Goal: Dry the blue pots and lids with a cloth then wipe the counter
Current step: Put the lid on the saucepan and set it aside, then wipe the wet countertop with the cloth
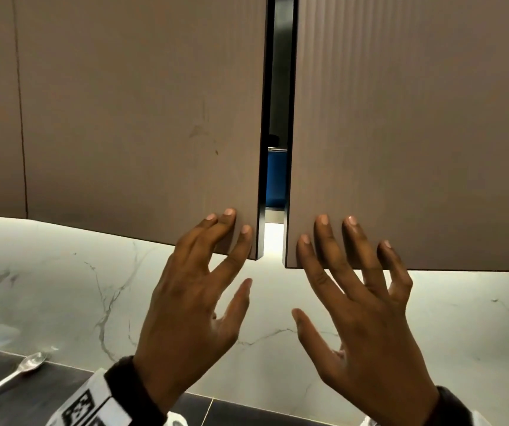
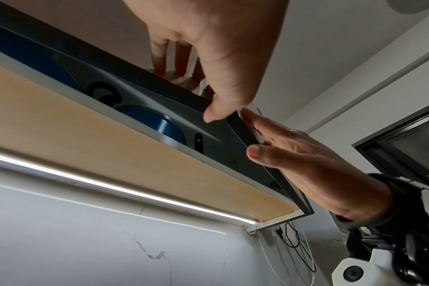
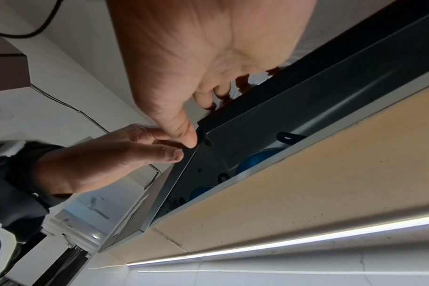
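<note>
Left hand (image 1: 185,305) flat against the lower corner of the left cupboard door (image 1: 142,118), fingers (image 1: 230,221) straight and spread, grip released, clasping nothing. Right hand (image 1: 367,327) likewise, fingertips (image 1: 324,224) laid on the lower corner of the right cupboard door (image 1: 416,124), thumb hanging free below the edge, grip released too. Between the two doors, a narrow dark gap, and through it a sliver of a blue pot (image 1: 275,176) on the shelf inside, just above and behind both hands. From the left wrist view, looking up under the cupboard: two blue rounded shapes behind the shelf lip, the nearer blue pot (image 2: 157,123) with a black handle (image 2: 198,143) beside it; from the right wrist view, blue curves (image 3: 255,160) peeking over the same lip. Hard to tell how many pots or lids stand there, most of each hidden by doors and shelf. Below, a marble wall (image 1: 63,287) lit by a light strip (image 2: 125,191). At bottom left of the head view, a spoon (image 1: 10,379) on the dark surface (image 1: 47,395), partly cut off by the frame. No cloth in sight.
</note>
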### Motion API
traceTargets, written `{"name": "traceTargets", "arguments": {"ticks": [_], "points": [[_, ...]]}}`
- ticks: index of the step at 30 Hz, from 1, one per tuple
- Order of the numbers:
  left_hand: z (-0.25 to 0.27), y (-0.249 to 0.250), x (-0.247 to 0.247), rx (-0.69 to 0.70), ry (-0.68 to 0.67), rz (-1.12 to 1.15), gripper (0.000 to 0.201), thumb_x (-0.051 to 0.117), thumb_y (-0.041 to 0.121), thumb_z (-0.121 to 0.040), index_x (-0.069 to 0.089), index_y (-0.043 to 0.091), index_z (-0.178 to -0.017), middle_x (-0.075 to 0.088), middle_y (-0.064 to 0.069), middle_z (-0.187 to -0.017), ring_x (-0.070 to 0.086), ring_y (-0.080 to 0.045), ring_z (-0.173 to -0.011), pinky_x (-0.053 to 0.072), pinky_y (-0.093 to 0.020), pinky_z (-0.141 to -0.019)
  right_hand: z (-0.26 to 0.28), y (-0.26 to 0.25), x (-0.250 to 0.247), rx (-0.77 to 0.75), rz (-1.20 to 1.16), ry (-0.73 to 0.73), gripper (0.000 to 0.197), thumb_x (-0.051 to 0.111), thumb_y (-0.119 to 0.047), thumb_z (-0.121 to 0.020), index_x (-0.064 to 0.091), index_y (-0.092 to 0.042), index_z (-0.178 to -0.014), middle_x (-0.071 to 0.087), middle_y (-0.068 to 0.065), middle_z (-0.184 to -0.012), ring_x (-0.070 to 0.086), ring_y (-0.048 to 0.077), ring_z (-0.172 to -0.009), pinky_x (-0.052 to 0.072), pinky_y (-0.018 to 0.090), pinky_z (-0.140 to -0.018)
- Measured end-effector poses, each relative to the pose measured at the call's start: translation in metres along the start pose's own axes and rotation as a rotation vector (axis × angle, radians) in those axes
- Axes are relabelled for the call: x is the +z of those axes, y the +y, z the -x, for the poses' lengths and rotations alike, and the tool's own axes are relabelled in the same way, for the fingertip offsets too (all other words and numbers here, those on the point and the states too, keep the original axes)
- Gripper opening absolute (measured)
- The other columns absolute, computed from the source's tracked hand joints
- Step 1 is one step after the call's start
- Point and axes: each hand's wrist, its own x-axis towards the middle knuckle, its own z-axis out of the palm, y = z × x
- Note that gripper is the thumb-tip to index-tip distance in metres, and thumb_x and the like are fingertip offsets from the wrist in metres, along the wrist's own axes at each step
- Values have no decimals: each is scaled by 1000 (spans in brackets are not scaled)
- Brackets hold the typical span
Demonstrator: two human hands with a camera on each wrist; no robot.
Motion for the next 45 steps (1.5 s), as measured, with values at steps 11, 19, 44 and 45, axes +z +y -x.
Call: {"name": "traceTargets", "arguments": {"ticks": [11,19,44,45], "points": [[-13,-12,49,24,8,-95,62,50,51,-88,44,24,-144,40,-4,-151,39,-26,-137,41,-49,-105,-18,13,43,-11,81,-25,78,39,-62,-85,29,-25,-153,20,4,-164,17,31,-150,11,61,-115],[-21,-14,75,40,47,-166,62,50,48,-86,44,21,-143,38,-6,-151,38,-29,-137,35,-49,-105,-28,24,68,-33,113,20,81,42,-63,-83,33,-24,-153,20,4,-164,17,32,-151,8,60,-115],[-26,-19,51,-76,-232,108,76,47,56,-90,32,23,-157,13,6,-168,20,-10,-152,27,-29,-113,-22,24,56,14,-12,-196,77,40,-51,-91,20,-17,-157,8,7,-166,3,29,-153,11,62,-118],[-25,-18,44,-88,-241,142,76,46,56,-90,32,24,-157,10,9,-169,18,-5,-151,27,-26,-112,-19,24,51,26,-24,-207,77,37,-51,-92,18,-16,-157,6,7,-166,1,28,-153,12,63,-118]]}}
